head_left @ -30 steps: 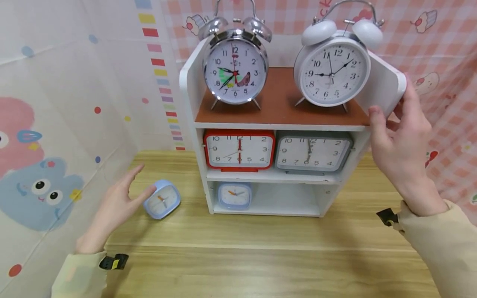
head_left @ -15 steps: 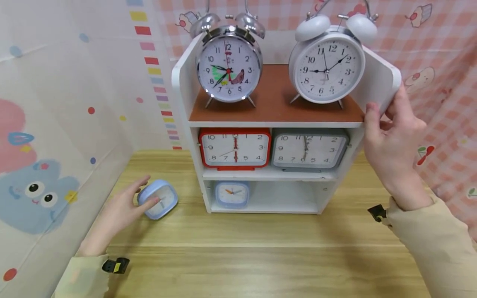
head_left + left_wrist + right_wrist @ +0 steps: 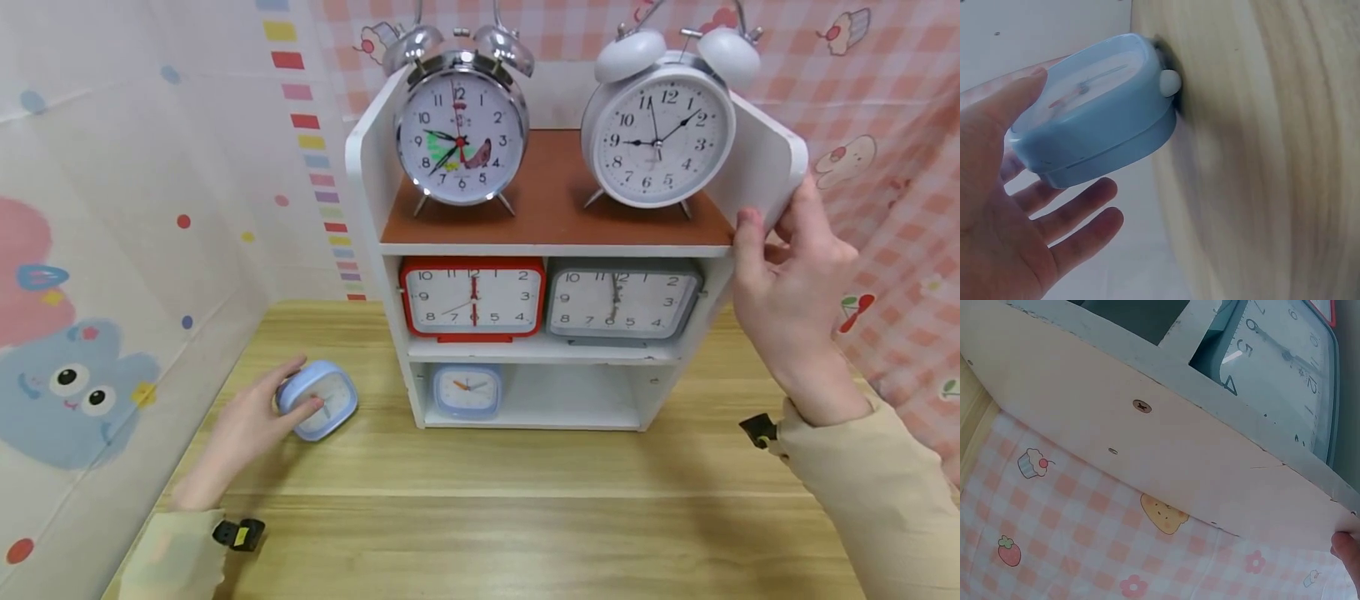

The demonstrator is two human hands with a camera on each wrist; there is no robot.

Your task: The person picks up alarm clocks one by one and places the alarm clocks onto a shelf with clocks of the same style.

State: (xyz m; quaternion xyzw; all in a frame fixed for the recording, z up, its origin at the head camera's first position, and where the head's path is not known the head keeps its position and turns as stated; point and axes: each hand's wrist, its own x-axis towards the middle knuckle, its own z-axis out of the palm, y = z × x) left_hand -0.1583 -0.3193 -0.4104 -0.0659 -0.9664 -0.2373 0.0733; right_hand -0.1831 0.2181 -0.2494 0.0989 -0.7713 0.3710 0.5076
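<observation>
My left hand pinches a small light-blue alarm clock standing on the table left of the shelf. In the left wrist view the thumb presses the face of that blue clock and other fingers reach behind it; two lower fingers stay apart from it. My right hand grips the upper right side panel of a white shelf, thumb on the inner side. The right wrist view shows the panel's outer face with a screw, and one fingertip at the right edge.
On the shelf's brown top stand a silver twin-bell clock and a white one. Below sit a red clock and a grey clock. Another light-blue clock occupies the bottom left. Patterned cloth hangs behind and leftward.
My left hand has moved right to the light-blue clock and taken hold of it between thumb and fingers. The right hand keeps its grip on the shelf, while the head view shifted slightly.
</observation>
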